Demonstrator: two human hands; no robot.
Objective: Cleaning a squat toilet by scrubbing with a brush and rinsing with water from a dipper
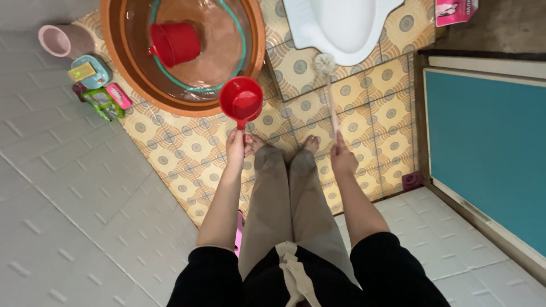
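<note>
Left grip (236,145) around red dipper (241,99), right grip (343,159) around brush (329,85); tub (122,51) water-filled.

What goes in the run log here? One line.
left hand: holds red scoop | right hand: holds brush | brush head at toilet rim

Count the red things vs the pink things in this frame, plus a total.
Red: 2, the dipper in the left hand and the bucket in the basin.
Pink: 4, the cup on its side, the packet, the packet at the top right, the small block by the door.
Total: 6.
</note>
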